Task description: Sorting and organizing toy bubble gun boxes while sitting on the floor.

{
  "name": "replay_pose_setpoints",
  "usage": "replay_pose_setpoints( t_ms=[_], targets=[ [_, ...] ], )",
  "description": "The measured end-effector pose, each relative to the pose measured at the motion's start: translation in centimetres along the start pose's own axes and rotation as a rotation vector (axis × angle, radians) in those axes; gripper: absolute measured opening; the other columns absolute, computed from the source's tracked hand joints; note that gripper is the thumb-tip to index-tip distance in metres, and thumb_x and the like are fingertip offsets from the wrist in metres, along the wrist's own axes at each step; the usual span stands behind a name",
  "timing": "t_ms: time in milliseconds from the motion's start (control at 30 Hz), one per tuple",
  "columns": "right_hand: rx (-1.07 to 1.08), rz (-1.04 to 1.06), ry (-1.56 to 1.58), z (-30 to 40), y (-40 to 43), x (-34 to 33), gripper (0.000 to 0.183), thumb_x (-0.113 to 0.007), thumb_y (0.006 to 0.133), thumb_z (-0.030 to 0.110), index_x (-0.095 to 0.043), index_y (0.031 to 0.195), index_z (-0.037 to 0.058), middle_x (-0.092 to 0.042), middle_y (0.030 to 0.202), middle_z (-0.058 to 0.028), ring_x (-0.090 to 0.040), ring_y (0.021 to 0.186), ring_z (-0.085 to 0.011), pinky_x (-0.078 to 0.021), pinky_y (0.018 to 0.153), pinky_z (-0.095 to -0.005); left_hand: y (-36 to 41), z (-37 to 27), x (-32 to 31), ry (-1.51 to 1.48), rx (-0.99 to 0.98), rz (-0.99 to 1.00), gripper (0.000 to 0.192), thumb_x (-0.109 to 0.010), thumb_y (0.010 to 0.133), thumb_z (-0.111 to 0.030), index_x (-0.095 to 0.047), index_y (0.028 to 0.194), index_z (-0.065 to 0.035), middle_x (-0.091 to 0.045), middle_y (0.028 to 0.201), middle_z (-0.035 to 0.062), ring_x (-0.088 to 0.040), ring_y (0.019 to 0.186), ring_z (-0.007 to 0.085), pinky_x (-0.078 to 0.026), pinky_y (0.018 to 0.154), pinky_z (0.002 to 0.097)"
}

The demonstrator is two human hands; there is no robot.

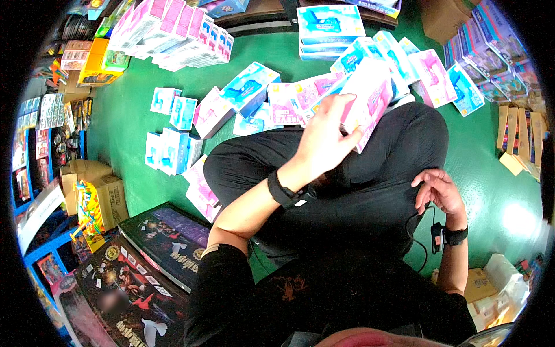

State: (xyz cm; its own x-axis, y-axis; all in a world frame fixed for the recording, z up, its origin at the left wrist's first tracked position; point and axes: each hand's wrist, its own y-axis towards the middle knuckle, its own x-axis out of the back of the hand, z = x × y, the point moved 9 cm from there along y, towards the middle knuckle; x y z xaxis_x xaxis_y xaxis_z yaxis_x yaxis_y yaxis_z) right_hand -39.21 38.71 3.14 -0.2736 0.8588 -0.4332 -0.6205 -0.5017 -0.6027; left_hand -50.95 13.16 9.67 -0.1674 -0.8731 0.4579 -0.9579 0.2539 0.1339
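Observation:
My left hand (327, 134) grips the near end of a pink and white cardboard toy box (375, 102), tilted above my crossed legs (347, 182). My thumb is on its near side and my fingers lie over the end. Beyond and left of it, blue boxes (249, 89) picturing toy guns and pink boxes (284, 102) lie in a loose row on the floor; the held box and my hand partly cover some. To the right of my knee, my right hand (438, 191) is raised, fingers loosely bent and apart, with nothing in it.
Stacked pink boxes (173, 30) stand at the far left, stacked blue boxes (331, 26) at the far middle. Small blue boxes (175, 149) sit on the green floor (130, 147) by my left knee. Large dark boxes (130, 286) flank my left arm. Purple packages (485, 56) rise at right.

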Motion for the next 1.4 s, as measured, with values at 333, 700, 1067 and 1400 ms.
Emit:
replay_pose_setpoints(
  t_ms=[333,700,1067,1400],
  targets=[
    [0.0,-0.106,-0.012,-0.4,0.0,0.7,0.032,-0.044,0.096,0.021,-0.061,0.094,-0.0061,-0.064,0.061,-0.0202,-0.062,0.046,-0.0258,-0.0524,0.045,-0.0301,8.1,15.3,22.3,-0.542,0.375,-0.273,0.039,-0.067,0.08,-0.008,-0.051,0.115,-0.0054,-0.062,0.1,0.0078,-0.062,0.086,0.017,-0.052,0.072,0.0324],
    [-0.062,-0.154,0.043,-0.8,0.2,1.3,0.034,-0.049,0.093,0.02,-0.06,0.088,-0.0121,-0.062,0.059,-0.0232,-0.062,0.045,-0.0312,-0.0518,0.04,-0.0365,18.2,27.2,24.1,0.78,0.2,-0.266,0.061,-0.074,0.077,-0.03,-0.05,0.126,-0.0048,-0.058,0.122,0.021,-0.061,0.103,0.0337,-0.048,0.088,0.0415],
    [-0.107,-0.133,0.027,-0.4,0.3,1.7,0.031,-0.052,0.091,0.017,-0.062,0.087,-0.0125,-0.064,0.061,-0.0214,-0.062,0.047,-0.0286,-0.0521,0.043,-0.0341,17.7,34.6,12.6,1.22,0.362,0.236,0.103,-0.051,0.077,-0.074,-0.007,0.151,-0.0189,-0.01,0.152,0.0284,-0.008,0.139,0.0513,-0.018,0.108,0.0629],
    [-0.02,-0.196,0.012,-0.7,0.0,1.7,0.032,-0.049,0.093,0.019,-0.062,0.087,-0.0099,-0.061,0.055,-0.0182,-0.06,0.042,-0.0256,-0.05,0.039,-0.0311,18.5,27.7,12.1,0.951,0.121,0.179,0.083,-0.063,0.078,-0.06,-0.044,0.134,-0.0002,-0.053,0.129,0.0237,-0.054,0.117,0.0366,-0.042,0.099,0.0399]
  ],
)
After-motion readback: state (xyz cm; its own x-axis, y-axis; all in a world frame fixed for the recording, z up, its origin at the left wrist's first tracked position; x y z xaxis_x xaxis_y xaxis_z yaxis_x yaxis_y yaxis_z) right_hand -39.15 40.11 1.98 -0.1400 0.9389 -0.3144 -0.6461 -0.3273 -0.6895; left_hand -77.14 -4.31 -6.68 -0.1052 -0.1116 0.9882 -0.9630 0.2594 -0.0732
